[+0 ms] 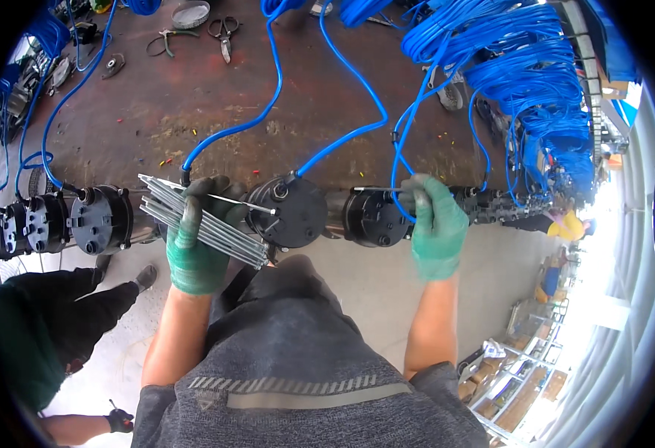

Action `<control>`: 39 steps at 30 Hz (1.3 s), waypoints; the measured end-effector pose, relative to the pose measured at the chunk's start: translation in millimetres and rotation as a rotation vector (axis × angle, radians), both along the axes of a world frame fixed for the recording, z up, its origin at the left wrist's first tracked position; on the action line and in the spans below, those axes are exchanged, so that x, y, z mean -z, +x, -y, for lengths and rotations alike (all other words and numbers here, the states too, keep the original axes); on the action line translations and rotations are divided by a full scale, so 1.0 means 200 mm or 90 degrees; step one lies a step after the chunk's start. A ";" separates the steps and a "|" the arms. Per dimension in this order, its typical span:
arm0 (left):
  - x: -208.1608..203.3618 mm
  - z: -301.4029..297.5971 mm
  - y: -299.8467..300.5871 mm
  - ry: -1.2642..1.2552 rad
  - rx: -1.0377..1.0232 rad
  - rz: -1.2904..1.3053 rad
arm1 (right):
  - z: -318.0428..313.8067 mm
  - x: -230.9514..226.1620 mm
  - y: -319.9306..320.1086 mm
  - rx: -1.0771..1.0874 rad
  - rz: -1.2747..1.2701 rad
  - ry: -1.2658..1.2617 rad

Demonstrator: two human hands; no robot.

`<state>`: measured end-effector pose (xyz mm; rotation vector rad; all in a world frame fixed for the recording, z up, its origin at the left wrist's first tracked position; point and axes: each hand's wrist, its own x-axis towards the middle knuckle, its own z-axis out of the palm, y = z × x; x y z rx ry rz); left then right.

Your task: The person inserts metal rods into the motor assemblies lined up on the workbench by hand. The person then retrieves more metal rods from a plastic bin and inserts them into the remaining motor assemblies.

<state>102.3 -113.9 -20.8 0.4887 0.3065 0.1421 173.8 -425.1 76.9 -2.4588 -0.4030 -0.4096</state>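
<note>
My left hand (194, 257), in a green glove with dark fingertips, is closed around a bundle of long thin metal bolts (226, 236). A single bolt (247, 203) sticks out past its thumb to the right. Just right of that hand is a round black housing (295, 216) with a blue cable rising from its top. My gloved right hand (439, 235) pinches another long bolt (372, 189), pointing left above a second black housing (376, 220). The blue cable (396, 175) of this housing loops beside the right fingertips. The fingers partly hide the bolt's right end.
Several more black housings (102, 220) line the near edge of the brown worktable (215, 97). Scissors (224, 37) and green-handled pliers (169, 41) lie at the back. Coiled blue cables (521, 67) pile up on the right. Another person (36, 321) stands at the left.
</note>
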 end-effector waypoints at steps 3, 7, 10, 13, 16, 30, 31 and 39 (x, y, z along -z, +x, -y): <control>0.01 -0.01 0.00 -0.030 0.003 0.002 | -0.08 -0.02 0.03 0.200 -0.055 0.010; -0.01 -0.02 -0.01 -0.015 0.007 0.003 | -0.14 0.01 0.00 0.247 -0.056 0.053; -0.04 -0.05 -0.01 -0.017 0.052 0.021 | -0.17 0.04 -0.01 0.080 -0.103 0.017; -0.05 -0.07 -0.01 -0.041 0.088 0.041 | -0.16 0.06 0.00 -0.008 -0.001 -0.268; -0.03 -0.05 0.01 -0.019 0.065 0.051 | -0.30 0.07 -0.09 0.018 -0.090 -0.198; -0.05 -0.03 -0.05 -0.112 0.050 0.100 | -0.61 0.18 -0.45 -0.128 -0.366 0.146; -0.06 -0.02 -0.06 -0.091 0.007 0.059 | -0.58 0.15 -0.45 -0.101 -0.352 0.243; -0.04 0.03 -0.10 -0.032 -0.044 0.084 | 0.06 -0.06 -0.49 0.087 -0.054 0.394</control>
